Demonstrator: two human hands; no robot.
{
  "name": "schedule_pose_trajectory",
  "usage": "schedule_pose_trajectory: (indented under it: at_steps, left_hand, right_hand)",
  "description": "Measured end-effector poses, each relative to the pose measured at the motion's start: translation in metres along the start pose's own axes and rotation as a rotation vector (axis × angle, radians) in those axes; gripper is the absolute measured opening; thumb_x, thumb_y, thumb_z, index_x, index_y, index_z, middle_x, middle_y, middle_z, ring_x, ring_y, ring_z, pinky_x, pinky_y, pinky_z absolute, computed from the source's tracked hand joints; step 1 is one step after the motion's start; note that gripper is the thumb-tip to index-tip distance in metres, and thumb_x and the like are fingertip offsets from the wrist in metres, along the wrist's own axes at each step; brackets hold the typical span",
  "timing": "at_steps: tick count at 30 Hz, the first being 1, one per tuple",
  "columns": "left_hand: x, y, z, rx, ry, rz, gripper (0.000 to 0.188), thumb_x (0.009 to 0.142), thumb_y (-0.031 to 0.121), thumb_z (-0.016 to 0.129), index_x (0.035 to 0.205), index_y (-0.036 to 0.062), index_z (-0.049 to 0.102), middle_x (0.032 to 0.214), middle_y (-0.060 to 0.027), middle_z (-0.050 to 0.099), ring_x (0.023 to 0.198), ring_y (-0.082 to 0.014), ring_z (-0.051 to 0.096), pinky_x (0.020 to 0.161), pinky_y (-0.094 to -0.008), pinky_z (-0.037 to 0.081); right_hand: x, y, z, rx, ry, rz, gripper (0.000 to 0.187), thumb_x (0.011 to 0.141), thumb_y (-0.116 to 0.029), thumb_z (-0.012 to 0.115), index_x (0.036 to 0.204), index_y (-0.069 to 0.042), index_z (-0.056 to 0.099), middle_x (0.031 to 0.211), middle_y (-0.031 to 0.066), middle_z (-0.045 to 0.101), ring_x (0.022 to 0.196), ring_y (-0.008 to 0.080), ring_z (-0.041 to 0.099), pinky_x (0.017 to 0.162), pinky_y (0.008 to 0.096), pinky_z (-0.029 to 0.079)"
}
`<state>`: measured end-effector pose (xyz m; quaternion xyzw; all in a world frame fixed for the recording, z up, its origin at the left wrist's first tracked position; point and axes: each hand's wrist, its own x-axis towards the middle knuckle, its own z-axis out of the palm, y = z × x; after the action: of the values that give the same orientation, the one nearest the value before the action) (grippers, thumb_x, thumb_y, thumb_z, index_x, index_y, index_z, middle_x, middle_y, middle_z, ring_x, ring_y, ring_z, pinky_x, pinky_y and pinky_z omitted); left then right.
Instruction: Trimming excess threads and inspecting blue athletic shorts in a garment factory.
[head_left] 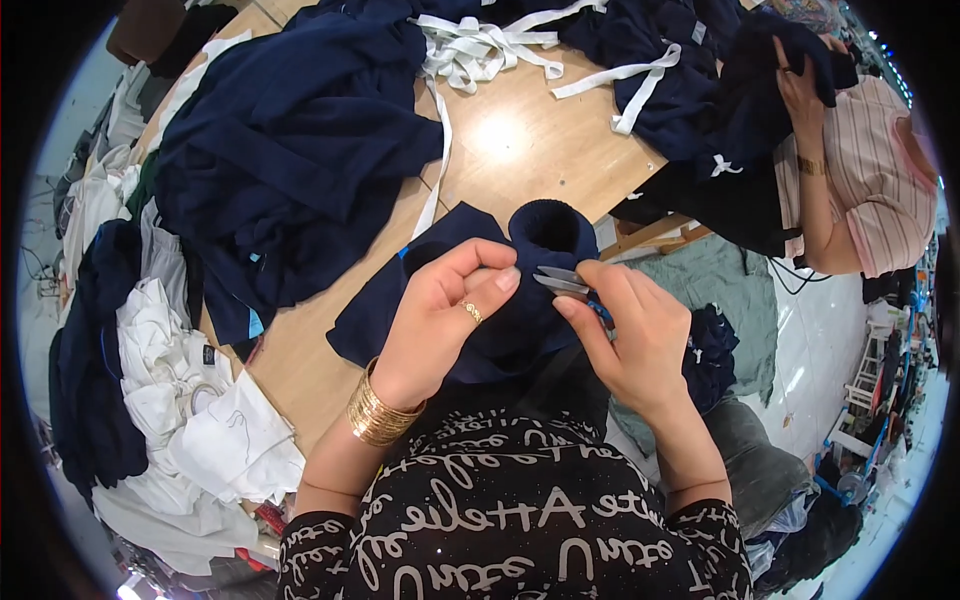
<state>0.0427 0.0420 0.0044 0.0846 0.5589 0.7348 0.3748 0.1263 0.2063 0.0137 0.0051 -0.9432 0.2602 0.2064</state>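
My right hand (640, 335) grips a pair of thread snips (562, 280) with grey blades and a bit of blue at the handle; the blades point left and look slightly parted. Across from their tips, my left hand (455, 310) is closed in a pinch. Whatever lies between its thumb and finger is too small to make out. Beneath both hands a dark navy garment (375, 308) lies at the table's near edge and against my lap. Its ribbed, tube-like opening (550, 228) stands up just beyond the snips.
A big heap of navy garments (300, 130) covers the table's left side. White tape strips (470, 50) lie tangled at the back. White cloth (165, 350) piles up at left. On the right, a person in a striped top (865, 170) handles dark fabric (800, 60).
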Motion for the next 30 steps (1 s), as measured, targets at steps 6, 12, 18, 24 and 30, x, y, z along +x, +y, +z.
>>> schedule_pose_trajectory:
  at_steps: [6,12,18,24,30]
  left_hand:
    - [-0.001,-0.001,-0.001,0.009,-0.003,0.009,0.016,0.089,0.012,0.055,0.1,-0.0004,0.054,0.082,0.0064,0.054,0.076,0.0021,0.045,0.069,-0.0133,0.036]
    - [-0.005,-0.001,0.0,0.037,-0.02,0.021,0.017,0.089,0.012,0.055,0.101,-0.0001,0.054,0.083,0.0062,0.054,0.076,0.0019,0.045,0.07,-0.0134,0.036]
    - [-0.005,-0.001,-0.017,0.083,-0.044,0.068,0.016,0.089,0.011,0.054,0.101,0.0005,0.055,0.084,0.006,0.054,0.077,0.0011,0.046,0.071,-0.0145,0.037]
    - [-0.007,0.011,-0.027,0.178,-0.111,0.041,0.016,0.089,0.012,0.052,0.1,0.0011,0.056,0.087,0.0044,0.055,0.08,-0.0013,0.047,0.075,-0.0166,0.038]
    - [-0.004,0.017,-0.037,0.153,-0.039,0.036,0.014,0.09,0.013,0.048,0.091,0.0015,0.056,0.085,0.0025,0.055,0.079,-0.0031,0.049,0.074,-0.0171,0.038]
  right_hand:
    - [-0.002,-0.001,0.002,0.009,0.008,0.016,0.021,0.075,-0.019,0.066,0.088,-0.006,0.055,0.067,0.0031,0.054,0.056,0.0196,0.053,0.049,0.0289,0.041]
    - [-0.006,-0.002,0.003,0.002,0.03,0.013,0.019,0.075,-0.018,0.066,0.086,-0.006,0.056,0.066,0.0032,0.054,0.056,0.0193,0.054,0.05,0.0286,0.041]
    - [-0.003,0.011,-0.003,0.499,0.001,0.415,0.023,0.079,-0.02,0.065,0.094,-0.005,0.057,0.067,0.0042,0.053,0.058,0.0092,0.049,0.056,0.022,0.04]
    - [0.015,0.048,0.017,0.883,-0.256,0.646,0.039,0.071,-0.019,0.07,0.104,-0.002,0.061,0.086,-0.0001,0.058,0.071,0.005,0.048,0.069,0.0189,0.037]
    - [0.014,0.047,0.016,1.186,-0.304,0.633,0.013,0.073,-0.009,0.066,0.083,-0.001,0.063,0.075,-0.0004,0.059,0.07,0.0052,0.051,0.066,0.0186,0.038]
